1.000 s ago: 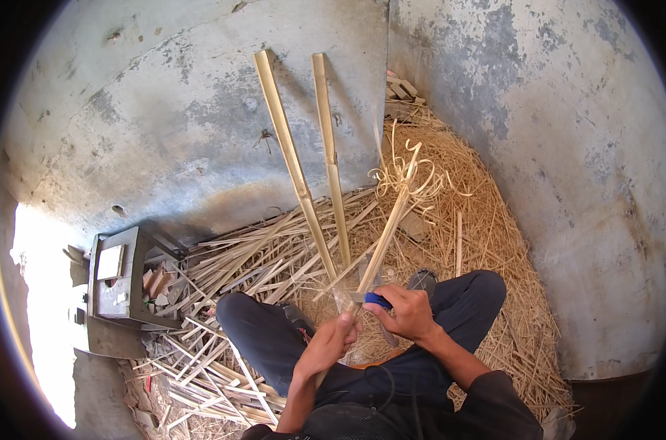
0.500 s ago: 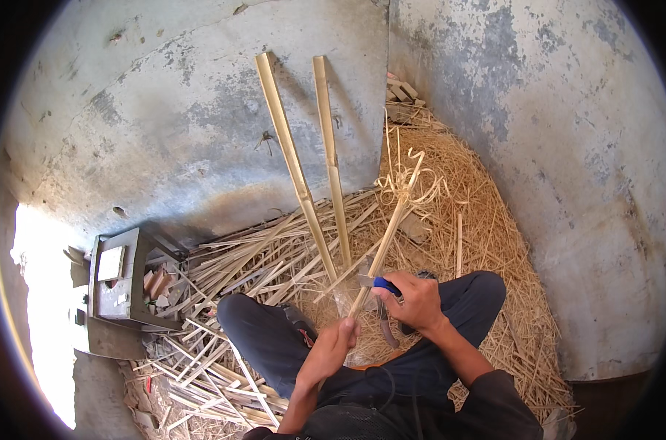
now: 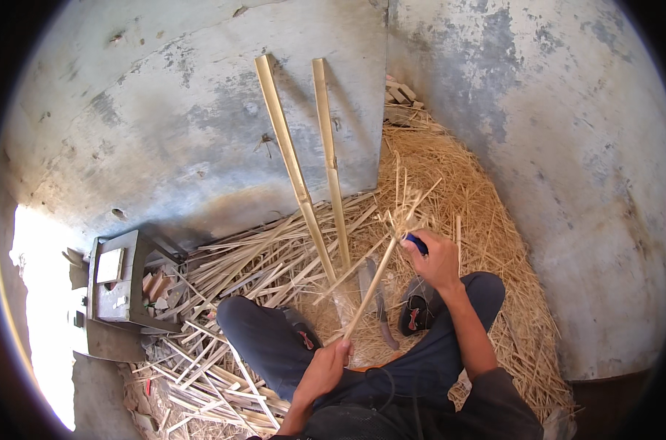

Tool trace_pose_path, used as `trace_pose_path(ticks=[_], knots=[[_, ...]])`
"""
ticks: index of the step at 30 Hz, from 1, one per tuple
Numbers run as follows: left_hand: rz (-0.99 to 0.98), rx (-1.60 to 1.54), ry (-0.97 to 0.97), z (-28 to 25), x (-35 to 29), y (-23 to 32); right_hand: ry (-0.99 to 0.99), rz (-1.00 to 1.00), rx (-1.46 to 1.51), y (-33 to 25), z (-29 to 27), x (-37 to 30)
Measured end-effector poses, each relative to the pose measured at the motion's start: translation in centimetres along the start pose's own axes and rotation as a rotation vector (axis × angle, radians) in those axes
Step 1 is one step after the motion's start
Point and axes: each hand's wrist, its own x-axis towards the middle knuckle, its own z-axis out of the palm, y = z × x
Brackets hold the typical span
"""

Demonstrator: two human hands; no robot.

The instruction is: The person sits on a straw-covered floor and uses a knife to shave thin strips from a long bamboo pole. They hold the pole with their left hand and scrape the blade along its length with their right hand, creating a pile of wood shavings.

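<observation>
My left hand (image 3: 323, 372) is closed round the lower end of a thin bamboo strip (image 3: 369, 293), which slants up and away to the right. At the strip's far end sits a bunch of curled shavings (image 3: 408, 213). My right hand (image 3: 434, 262) grips a blue-handled knife (image 3: 419, 243) near that bunch; its blade is mostly hidden against the strip. Between my crossed legs, a larger chopping knife (image 3: 381, 304) with a curved brown handle lies on the floor.
Two split bamboo lengths (image 3: 292, 158) (image 3: 328, 147) lean on the grey wall. Long bamboo strips (image 3: 274, 253) are heaped to the left, and a mound of shavings (image 3: 494, 293) fills the right. A worn wooden stool (image 3: 127, 293) lies at far left, beside a bright opening.
My right hand has slid the knife up and away along the strip, to the shavings at its far end. My left hand has drawn slightly down and left.
</observation>
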Motion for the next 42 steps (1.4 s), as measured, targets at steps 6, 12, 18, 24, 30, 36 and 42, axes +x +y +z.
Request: trace_pose_path(ticks=[6, 12, 18, 24, 30, 36, 42], knots=[[0.010, -0.103, -0.044, -0.1, -0.3, -2.2, -0.135, 0.101, 0.081, 0.5, -0.4, -0.2], [-0.077, -0.312, -0.176, -0.8, 0.2, -1.8, -0.413, 0.491, 0.731, 3.1, -0.3, 0.1], [-0.316, -0.474, -0.316, -2.6, 0.7, -2.3, -0.494, 0.280, 0.533, 2.4, -3.1, 0.4], [-0.378, -0.603, -0.253, -4.8, 1.6, -0.7, -0.182, 0.372, 0.748, 3.8, -2.2, -0.2], [-0.329, -0.620, -0.241, -6.1, 2.5, -0.8, 0.354, 0.830, 1.197, 5.2, 5.0, -1.4], [-0.293, -0.702, -0.293, -6.5, 3.2, -1.1, -0.107, 1.242, 1.351, 8.7, 13.6, -8.2], [-0.302, -0.766, -0.308, -6.0, 4.3, -2.1, -0.208, 1.156, 1.177, 7.6, 16.4, -10.3]])
